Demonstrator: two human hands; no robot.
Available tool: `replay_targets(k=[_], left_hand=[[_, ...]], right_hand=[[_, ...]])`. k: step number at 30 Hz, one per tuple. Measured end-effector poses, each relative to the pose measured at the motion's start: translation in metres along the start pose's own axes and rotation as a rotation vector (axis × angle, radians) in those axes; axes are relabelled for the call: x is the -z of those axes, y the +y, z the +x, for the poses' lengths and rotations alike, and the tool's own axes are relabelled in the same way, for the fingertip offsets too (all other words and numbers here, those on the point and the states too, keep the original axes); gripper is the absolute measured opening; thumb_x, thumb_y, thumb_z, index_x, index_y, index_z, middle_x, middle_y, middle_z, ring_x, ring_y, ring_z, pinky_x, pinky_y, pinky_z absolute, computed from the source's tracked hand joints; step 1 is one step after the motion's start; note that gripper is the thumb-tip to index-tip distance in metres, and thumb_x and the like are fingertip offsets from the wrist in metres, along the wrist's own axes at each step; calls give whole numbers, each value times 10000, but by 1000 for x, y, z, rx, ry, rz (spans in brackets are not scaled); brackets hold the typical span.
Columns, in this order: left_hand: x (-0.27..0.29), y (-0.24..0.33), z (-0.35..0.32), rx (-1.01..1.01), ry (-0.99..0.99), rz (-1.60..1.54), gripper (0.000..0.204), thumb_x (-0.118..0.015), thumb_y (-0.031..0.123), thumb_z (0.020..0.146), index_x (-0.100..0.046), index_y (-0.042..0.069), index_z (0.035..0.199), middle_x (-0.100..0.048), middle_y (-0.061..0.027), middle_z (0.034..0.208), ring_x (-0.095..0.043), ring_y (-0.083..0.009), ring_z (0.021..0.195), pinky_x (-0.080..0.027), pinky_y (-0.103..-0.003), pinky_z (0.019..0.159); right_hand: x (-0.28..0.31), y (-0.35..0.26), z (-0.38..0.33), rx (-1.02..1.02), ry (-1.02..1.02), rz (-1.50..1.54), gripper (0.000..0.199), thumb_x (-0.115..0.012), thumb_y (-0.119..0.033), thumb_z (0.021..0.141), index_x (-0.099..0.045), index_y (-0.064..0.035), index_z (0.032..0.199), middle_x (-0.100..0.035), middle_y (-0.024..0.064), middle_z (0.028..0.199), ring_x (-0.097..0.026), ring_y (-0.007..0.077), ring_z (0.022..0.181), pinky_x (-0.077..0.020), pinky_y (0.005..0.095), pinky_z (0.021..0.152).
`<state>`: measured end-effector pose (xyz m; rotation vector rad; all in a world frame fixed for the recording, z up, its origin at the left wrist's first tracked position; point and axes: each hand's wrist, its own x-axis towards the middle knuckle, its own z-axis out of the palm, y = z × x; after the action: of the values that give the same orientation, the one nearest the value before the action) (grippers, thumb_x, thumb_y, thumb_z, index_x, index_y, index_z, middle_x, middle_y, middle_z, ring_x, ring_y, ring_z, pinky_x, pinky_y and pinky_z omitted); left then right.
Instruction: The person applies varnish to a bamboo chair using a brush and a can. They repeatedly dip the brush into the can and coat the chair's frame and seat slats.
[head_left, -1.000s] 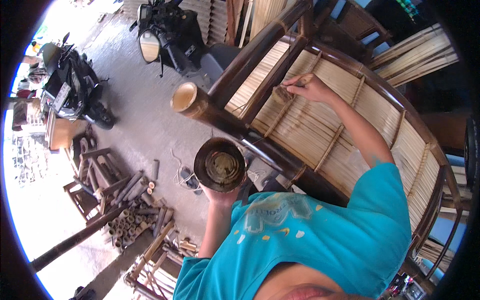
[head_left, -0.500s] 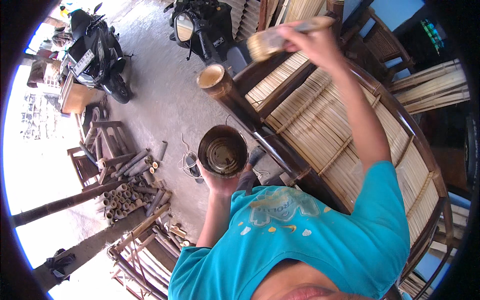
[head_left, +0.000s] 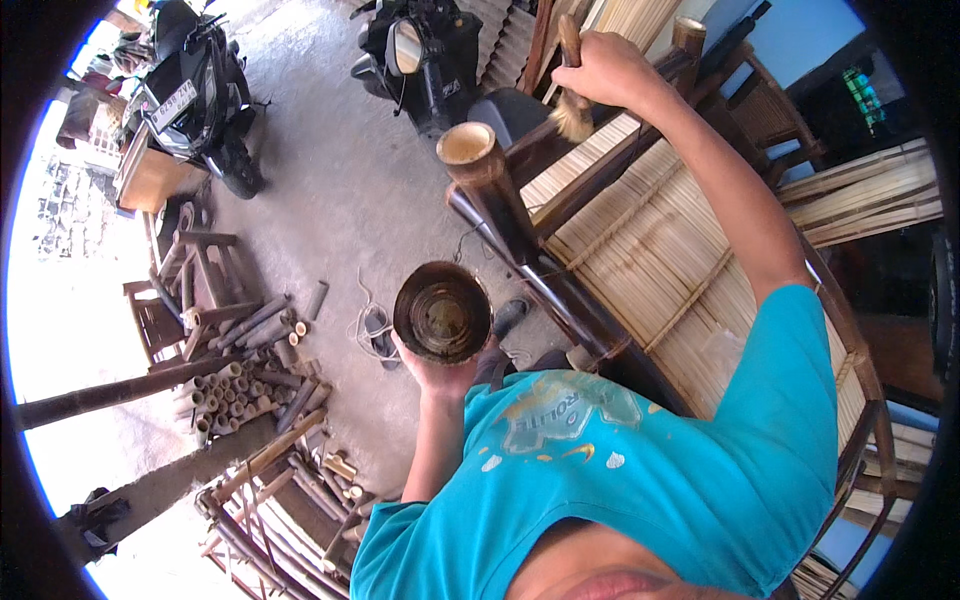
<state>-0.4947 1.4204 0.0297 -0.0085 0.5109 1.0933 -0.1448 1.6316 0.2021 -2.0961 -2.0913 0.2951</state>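
1. Right hand [head_left: 612, 70] is up by the far end of the bamboo piece, curled closed around a paintbrush [head_left: 570, 42]. The wooden handle sticks up above the fist, and the pale bristles poke out below, pointing down.
2. Those bristles are right at a dark bamboo rail [head_left: 540, 150]. Honestly can't tell if they're touching it or just hanging over it.
3. Left hand [head_left: 437, 374] is half open, cupped round a round metal can [head_left: 442, 313], with the thumb side showing along the rim's lower left. The other fingers are mostly hidden behind the can, so no idea how they sit.
4. The can is held in front of the teal shirt [head_left: 600, 440], mouth up toward the camera. Inside is dark and ringed, with a brownish patch at the bottom.
5. The bamboo piece itself has a pale slatted panel [head_left: 625, 235] with dark, shiny poles around it, off to the person's right. A thick pole end [head_left: 467, 145] with a pale cut top stands between can and brush.
6. On the floor [head_left: 300, 200]: two motorbikes further off, cut bamboo tubes [head_left: 225, 395] piled on the left, and some rope [head_left: 365, 318] near the can.
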Motion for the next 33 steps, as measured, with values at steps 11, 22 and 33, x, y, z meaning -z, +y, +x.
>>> replay_targets(k=[11, 22, 33], left_hand=[[2, 17, 28, 55, 5, 99, 802, -537, 686, 903, -468, 124, 1471, -571, -229, 1372, -639, -425, 1096, -608, -430, 718], [5, 40, 66, 135, 66, 85, 772, -459, 676, 931, -486, 110, 1455, -594, -232, 1337, -646, -432, 1056, -619, -469, 675], [0, 74, 75, 125, -56, 44, 767, -498, 632, 938, -436, 107, 1494, -528, -266, 1404, -612, -463, 1131, -652, -490, 763]], right_hand=[[1, 160, -2, -68, 289, 214, 258, -719, -306, 921, -772, -73, 1018, -774, 79, 914, -736, 186, 818, -585, 375, 756], [3, 235, -25, -75, 381, 645, 242, -686, -314, 978, -774, -136, 1116, -770, 32, 1003, -710, 149, 925, -573, 338, 795], [-101, -10, -136, -220, 545, 750, 193, -733, -180, 945, -746, 9, 982, -760, 65, 880, -704, 129, 799, -546, 280, 692]])
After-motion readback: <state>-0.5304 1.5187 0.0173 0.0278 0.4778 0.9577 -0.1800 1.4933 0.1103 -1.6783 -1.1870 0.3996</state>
